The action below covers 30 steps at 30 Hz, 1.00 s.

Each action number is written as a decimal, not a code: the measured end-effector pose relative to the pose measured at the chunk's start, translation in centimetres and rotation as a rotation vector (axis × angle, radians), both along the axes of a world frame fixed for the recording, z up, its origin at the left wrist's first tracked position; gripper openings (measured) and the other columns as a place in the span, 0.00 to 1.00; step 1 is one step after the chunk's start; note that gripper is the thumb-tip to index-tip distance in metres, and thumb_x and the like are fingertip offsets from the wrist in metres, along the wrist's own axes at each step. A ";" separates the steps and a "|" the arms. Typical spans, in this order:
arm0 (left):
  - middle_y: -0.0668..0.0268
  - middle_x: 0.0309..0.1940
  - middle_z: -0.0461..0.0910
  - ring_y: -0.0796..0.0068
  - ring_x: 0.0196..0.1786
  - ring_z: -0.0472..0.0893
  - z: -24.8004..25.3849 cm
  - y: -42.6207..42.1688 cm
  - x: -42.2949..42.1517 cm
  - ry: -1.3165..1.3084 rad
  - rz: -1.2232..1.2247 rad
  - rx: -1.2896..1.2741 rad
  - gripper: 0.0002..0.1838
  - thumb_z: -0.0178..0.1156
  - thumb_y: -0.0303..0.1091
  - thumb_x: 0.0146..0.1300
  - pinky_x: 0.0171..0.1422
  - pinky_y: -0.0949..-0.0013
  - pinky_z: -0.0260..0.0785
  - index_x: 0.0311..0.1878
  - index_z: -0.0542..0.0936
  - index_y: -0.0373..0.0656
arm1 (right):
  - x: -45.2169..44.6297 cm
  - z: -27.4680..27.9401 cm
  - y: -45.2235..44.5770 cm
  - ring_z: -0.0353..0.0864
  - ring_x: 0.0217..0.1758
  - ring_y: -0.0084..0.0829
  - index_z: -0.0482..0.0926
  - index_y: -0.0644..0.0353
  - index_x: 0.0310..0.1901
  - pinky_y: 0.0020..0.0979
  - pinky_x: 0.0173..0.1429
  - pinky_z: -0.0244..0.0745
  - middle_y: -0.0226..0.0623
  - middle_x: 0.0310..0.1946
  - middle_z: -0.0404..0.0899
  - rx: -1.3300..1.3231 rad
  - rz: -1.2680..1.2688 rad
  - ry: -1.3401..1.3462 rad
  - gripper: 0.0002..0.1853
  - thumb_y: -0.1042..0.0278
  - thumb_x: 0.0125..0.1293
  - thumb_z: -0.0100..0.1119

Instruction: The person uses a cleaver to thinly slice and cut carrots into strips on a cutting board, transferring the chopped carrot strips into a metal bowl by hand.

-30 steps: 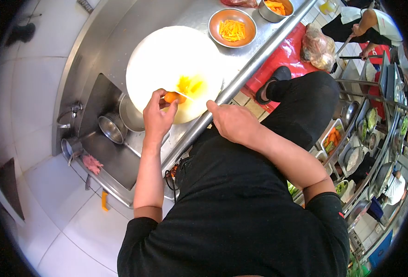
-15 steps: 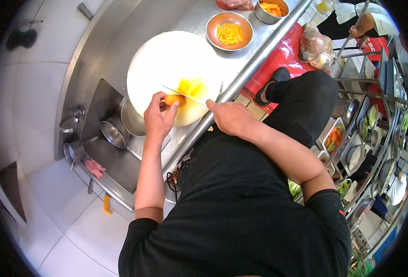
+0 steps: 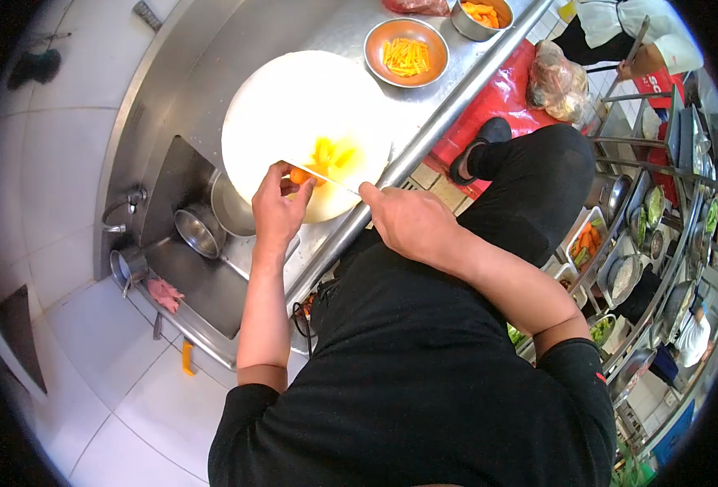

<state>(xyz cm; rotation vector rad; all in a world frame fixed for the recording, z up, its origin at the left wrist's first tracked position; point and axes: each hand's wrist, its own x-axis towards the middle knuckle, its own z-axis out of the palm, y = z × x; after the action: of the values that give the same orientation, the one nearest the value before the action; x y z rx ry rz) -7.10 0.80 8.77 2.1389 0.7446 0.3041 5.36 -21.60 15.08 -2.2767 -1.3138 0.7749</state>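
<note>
A round white cutting board (image 3: 294, 97) lies on the steel counter. My left hand (image 3: 279, 203) pinches an orange carrot piece (image 3: 298, 175) against the board's near part. In my right hand (image 3: 408, 216) is the handle end of a knife (image 3: 332, 180), whose thin blade crosses over the carrot piece. Bright orange-yellow slices (image 3: 331, 154) lie just beyond the blade, washed out by glare. Farther back stand a metal bowl (image 3: 373, 61) with carrot strips (image 3: 406, 57) and a deeper metal bowl (image 3: 474, 31) with orange pieces.
A sink (image 3: 179, 174) on the left holds a ladle-like pan (image 3: 199, 231). A pink cloth (image 3: 164, 294) lies on its edge. The counter's rounded rim (image 3: 456, 101) runs beside my body. Shelves with vegetable containers (image 3: 588, 242) and a co-worker (image 3: 611, 32) are at right.
The knife blade has shifted and changed its angle at the carrot piece, and my right hand has moved slightly with it. My left hand keeps its hold. The co-worker at the upper right has moved.
</note>
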 end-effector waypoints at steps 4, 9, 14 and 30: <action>0.54 0.47 0.89 0.64 0.44 0.93 -0.1 0.1 -0.1 0.008 -0.014 -0.022 0.21 0.77 0.31 0.66 0.52 0.63 0.86 0.57 0.81 0.36 | 0.2 -1.8 -0.3 0.90 0.37 0.56 0.73 0.60 0.55 0.57 0.42 0.84 0.52 0.32 0.87 0.027 0.005 -0.020 0.09 0.68 0.78 0.54; 0.54 0.48 0.89 0.64 0.44 0.92 -1.0 0.4 -0.4 -0.023 -0.026 0.009 0.22 0.78 0.32 0.66 0.51 0.64 0.86 0.58 0.81 0.36 | 0.6 -4.6 -0.6 0.90 0.40 0.59 0.73 0.62 0.56 0.59 0.44 0.84 0.55 0.32 0.87 -0.043 0.018 0.025 0.11 0.68 0.79 0.51; 0.54 0.47 0.88 0.64 0.44 0.92 -0.6 0.3 -0.2 0.023 -0.022 0.022 0.22 0.79 0.34 0.66 0.50 0.63 0.86 0.58 0.82 0.37 | 1.1 -4.2 -0.4 0.89 0.41 0.61 0.72 0.64 0.57 0.60 0.46 0.83 0.58 0.33 0.86 -0.090 0.008 0.063 0.12 0.68 0.79 0.50; 0.54 0.48 0.86 0.64 0.44 0.92 -1.0 0.3 -0.6 -0.014 -0.056 0.001 0.22 0.78 0.32 0.66 0.51 0.64 0.87 0.58 0.81 0.35 | 0.6 -3.4 0.1 0.89 0.40 0.60 0.72 0.62 0.55 0.61 0.45 0.82 0.55 0.33 0.87 -0.041 0.014 0.051 0.10 0.69 0.77 0.53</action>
<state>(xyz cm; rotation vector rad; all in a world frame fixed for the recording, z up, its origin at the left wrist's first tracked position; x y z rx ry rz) -7.70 1.05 7.73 2.1527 0.6761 0.2894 5.92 -21.54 11.70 -2.2658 -1.3041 0.8662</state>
